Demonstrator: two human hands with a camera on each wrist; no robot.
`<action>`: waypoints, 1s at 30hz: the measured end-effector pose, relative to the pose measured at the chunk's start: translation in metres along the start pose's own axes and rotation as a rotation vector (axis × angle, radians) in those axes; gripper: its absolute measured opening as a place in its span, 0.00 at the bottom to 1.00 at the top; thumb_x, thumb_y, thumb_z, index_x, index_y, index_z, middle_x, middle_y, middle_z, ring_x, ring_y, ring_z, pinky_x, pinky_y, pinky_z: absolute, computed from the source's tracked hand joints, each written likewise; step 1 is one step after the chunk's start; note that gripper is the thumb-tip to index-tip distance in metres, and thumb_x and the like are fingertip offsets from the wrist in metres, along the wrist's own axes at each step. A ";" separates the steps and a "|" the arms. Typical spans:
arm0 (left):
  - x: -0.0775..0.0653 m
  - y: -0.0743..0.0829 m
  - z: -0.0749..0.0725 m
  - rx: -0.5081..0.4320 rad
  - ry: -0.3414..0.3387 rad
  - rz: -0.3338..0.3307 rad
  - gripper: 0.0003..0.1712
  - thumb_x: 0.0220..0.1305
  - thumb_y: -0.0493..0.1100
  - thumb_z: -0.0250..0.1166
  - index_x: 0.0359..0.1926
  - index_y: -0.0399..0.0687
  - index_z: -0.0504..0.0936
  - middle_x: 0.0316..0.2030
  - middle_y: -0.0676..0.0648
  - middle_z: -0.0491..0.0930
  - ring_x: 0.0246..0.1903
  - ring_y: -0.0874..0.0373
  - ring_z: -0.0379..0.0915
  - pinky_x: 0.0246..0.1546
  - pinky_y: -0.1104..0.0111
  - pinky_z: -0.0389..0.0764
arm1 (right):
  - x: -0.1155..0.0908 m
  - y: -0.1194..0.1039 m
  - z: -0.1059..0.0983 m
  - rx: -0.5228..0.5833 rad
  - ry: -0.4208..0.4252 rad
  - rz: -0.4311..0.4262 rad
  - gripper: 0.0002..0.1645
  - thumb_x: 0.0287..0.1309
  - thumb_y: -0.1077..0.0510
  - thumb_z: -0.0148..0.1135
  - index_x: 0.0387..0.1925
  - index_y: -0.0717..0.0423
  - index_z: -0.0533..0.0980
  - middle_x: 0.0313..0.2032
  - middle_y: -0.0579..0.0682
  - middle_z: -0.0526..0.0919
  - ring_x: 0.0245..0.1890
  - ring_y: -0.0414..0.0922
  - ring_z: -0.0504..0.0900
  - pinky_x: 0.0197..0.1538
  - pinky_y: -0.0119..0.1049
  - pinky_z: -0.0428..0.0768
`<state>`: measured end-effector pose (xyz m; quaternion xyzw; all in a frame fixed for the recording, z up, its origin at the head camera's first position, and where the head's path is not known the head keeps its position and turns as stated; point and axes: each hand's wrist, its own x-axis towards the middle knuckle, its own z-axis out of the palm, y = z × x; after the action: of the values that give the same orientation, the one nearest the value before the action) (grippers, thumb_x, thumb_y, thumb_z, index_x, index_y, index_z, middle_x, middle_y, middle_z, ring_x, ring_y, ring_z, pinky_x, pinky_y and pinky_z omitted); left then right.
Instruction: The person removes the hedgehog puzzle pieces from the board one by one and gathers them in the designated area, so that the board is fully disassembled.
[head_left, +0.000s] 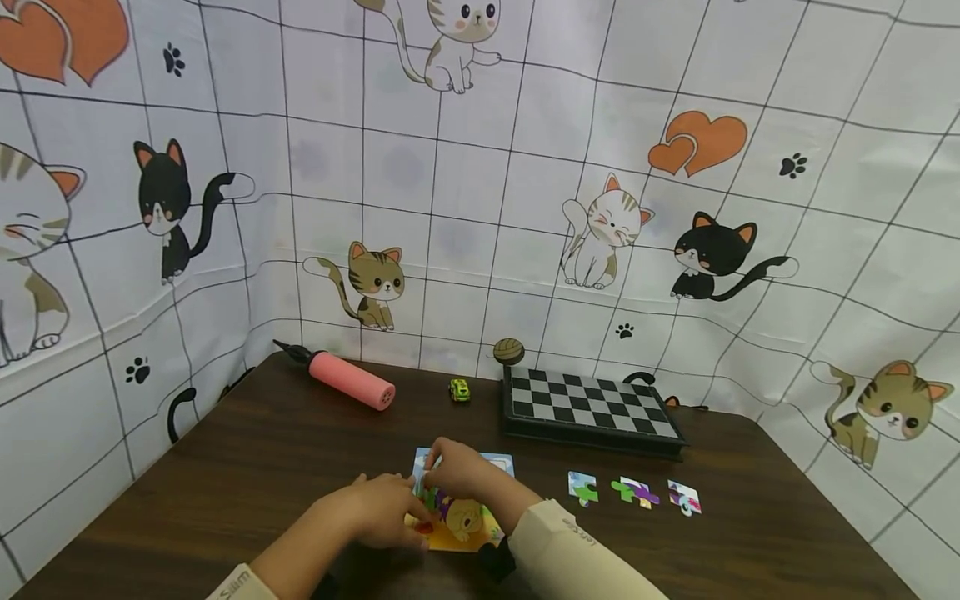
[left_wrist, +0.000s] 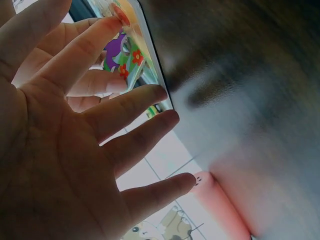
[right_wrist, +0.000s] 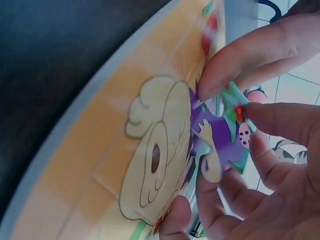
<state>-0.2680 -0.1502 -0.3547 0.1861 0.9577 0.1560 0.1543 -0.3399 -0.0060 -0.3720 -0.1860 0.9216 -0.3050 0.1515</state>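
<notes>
A picture puzzle board (head_left: 442,543) with a blue top and an orange bottom lies on the dark table in front of me. In the right wrist view, my right hand (right_wrist: 280,170) pinches a purple and green puzzle piece (right_wrist: 227,137) with a ladybug, tilted up over the board. My left hand (head_left: 381,510) is at the board's left side. Its fingers (left_wrist: 135,117) are spread and mostly straight, with fingertips at the board's edge in the left wrist view. The right hand and forearm hide part of the picture.
To the right lie several loose puzzle pieces (head_left: 583,488). Behind them stands a black-and-white checkered board box (head_left: 592,408). A small green toy car (head_left: 460,390) and a pink hand pump (head_left: 351,380) sit toward the back, before a cat-print curtain (head_left: 465,183).
</notes>
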 end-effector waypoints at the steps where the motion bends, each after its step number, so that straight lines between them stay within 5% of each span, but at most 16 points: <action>1: 0.000 0.001 0.000 0.000 0.000 0.001 0.18 0.60 0.54 0.71 0.51 0.59 0.87 0.65 0.40 0.72 0.68 0.36 0.60 0.60 0.28 0.55 | -0.001 0.000 0.000 0.024 0.001 -0.002 0.08 0.60 0.60 0.67 0.33 0.53 0.73 0.33 0.50 0.75 0.29 0.45 0.74 0.31 0.37 0.78; 12: 0.007 0.004 0.003 -0.005 -0.023 0.000 0.20 0.62 0.54 0.69 0.54 0.60 0.86 0.67 0.37 0.70 0.67 0.35 0.62 0.61 0.30 0.57 | -0.023 0.027 -0.025 0.397 0.085 -0.036 0.08 0.64 0.59 0.64 0.41 0.60 0.79 0.35 0.50 0.82 0.37 0.46 0.79 0.44 0.48 0.81; 17: 0.010 0.006 0.002 0.007 -0.024 -0.017 0.19 0.62 0.54 0.69 0.54 0.59 0.86 0.65 0.36 0.71 0.66 0.35 0.63 0.63 0.34 0.60 | -0.047 0.070 -0.065 0.278 0.074 -0.083 0.10 0.65 0.58 0.63 0.43 0.61 0.80 0.34 0.48 0.84 0.33 0.43 0.82 0.41 0.44 0.83; 22: 0.009 0.007 -0.001 0.027 -0.024 -0.017 0.19 0.62 0.54 0.69 0.53 0.58 0.87 0.61 0.36 0.75 0.64 0.36 0.66 0.61 0.35 0.62 | -0.079 0.118 -0.098 0.146 -0.024 -0.062 0.06 0.64 0.61 0.63 0.38 0.61 0.80 0.30 0.48 0.82 0.28 0.43 0.82 0.34 0.38 0.81; 30: 0.012 0.007 -0.004 0.026 -0.032 -0.005 0.17 0.61 0.53 0.69 0.51 0.57 0.88 0.48 0.44 0.81 0.50 0.45 0.74 0.56 0.39 0.70 | -0.105 0.143 -0.111 0.084 -0.027 -0.058 0.05 0.63 0.62 0.62 0.35 0.62 0.79 0.29 0.48 0.81 0.30 0.44 0.78 0.33 0.39 0.76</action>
<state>-0.2781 -0.1402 -0.3519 0.1882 0.9575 0.1403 0.1678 -0.3268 0.2021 -0.3581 -0.2101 0.9001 -0.3451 0.1630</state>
